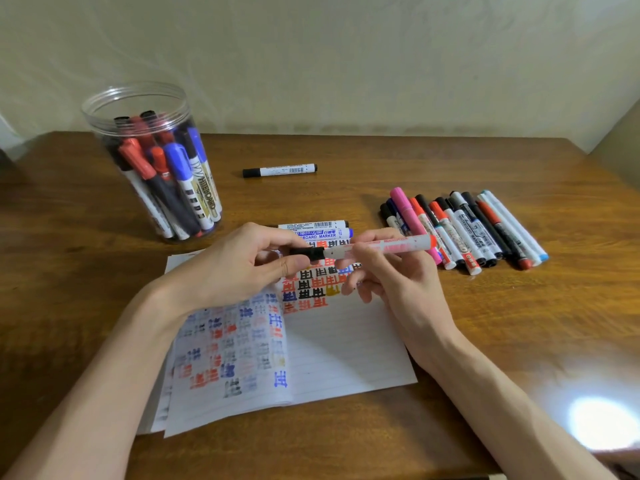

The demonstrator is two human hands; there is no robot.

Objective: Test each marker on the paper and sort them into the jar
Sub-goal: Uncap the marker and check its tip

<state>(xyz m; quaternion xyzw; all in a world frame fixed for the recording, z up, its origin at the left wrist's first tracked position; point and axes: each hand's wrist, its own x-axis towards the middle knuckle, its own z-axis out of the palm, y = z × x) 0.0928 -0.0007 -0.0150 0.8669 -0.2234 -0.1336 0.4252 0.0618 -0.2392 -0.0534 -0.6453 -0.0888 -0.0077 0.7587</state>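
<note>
Both hands hold one white marker (pixel 381 247) with red print level above the open notebook (pixel 332 344). My left hand (pixel 239 268) pinches its black cap (pixel 308 252) at the left end. My right hand (pixel 391 271) grips the white barrel. The lined pages carry many red, black and blue test marks. A clear plastic jar (pixel 152 161) with several markers in it stands at the back left. A row of several loose markers (pixel 464 226) lies to the right of the notebook.
One black-capped marker (pixel 280 170) lies alone at the back middle of the wooden table (pixel 519 323). Two blue-printed markers (pixel 315 229) lie just behind the notebook. A bright glare spot shines on the table's front right. The wall stands behind.
</note>
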